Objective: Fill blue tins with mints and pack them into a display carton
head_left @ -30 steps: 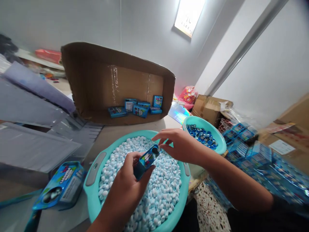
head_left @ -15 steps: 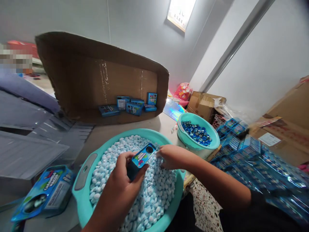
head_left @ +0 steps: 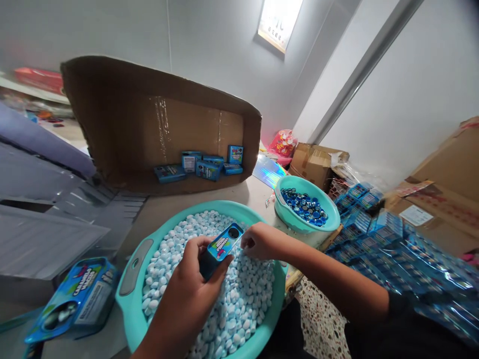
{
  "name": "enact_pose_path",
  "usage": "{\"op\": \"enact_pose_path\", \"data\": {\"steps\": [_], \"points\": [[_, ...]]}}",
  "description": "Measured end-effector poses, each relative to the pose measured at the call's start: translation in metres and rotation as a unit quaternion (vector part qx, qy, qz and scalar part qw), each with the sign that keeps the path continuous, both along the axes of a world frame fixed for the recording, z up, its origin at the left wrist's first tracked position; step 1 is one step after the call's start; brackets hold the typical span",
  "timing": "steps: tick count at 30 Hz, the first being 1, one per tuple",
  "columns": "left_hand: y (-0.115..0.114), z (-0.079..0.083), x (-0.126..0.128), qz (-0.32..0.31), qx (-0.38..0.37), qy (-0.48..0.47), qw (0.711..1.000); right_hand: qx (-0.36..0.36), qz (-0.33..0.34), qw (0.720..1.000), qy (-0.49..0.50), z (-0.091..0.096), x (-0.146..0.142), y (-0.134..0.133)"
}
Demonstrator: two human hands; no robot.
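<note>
"Where's the small blue pack (head_left: 223,244)?"

"In the left hand (head_left: 192,276), tilted, gripped between thumb and fingers. Its end with the round dark hole points toward the right hand (head_left: 258,242), which is just beside it."

"And what does the right hand have?"

"Fingers curled in close, low over the pale mints (head_left: 239,309) (whether it pinches one, I can't tell; the fingertips are hidden)."

"So the pack sits between the two hands?"

"Between the left palm and the right fingers, yes, above the mints filling the big turquoise basin (head_left: 126,309)."

"What's around that?"

"A larger blue container (head_left: 80,294) with a round opening, left of the basin. Beyond the right hand, a smaller turquoise bowl (head_left: 299,228) of shiny blue discs (head_left: 305,207). Behind the basin, on the surface (head_left: 237,193), a cardboard box (head_left: 123,129) lies with its open side facing us, several blue packs (head_left: 208,169) inside."
</note>
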State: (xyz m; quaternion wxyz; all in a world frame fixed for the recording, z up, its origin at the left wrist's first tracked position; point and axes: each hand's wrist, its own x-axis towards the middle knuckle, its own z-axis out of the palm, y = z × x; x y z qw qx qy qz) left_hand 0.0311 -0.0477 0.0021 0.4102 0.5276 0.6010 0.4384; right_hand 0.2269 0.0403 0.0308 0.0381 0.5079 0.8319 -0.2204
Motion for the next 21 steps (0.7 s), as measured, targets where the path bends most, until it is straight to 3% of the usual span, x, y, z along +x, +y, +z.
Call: {"op": "enact_pose_path", "data": {"steps": [5,8,11,17,21], "points": [[-0.004,0.013,0.003,0.0,-0.008,-0.003,1.0,0.036,-0.074,0.983,0.162,0.038,0.001,0.014],[-0.005,0.017,0.003,-0.001,-0.007,0.0,1.0,0.011,-0.096,0.958,0.27,0.053,-0.007,0.015],[-0.005,0.016,0.002,-0.013,-0.003,-0.006,1.0,0.0,-0.09,0.946,0.311,0.054,-0.019,0.007],[-0.003,0.012,0.002,-0.009,0.004,0.006,1.0,0.097,-0.002,0.954,0.282,0.047,-0.026,-0.01],[-0.003,0.012,0.002,-0.006,0.005,0.004,1.0,0.121,0.034,0.956,0.266,0.049,-0.023,-0.012]]}}
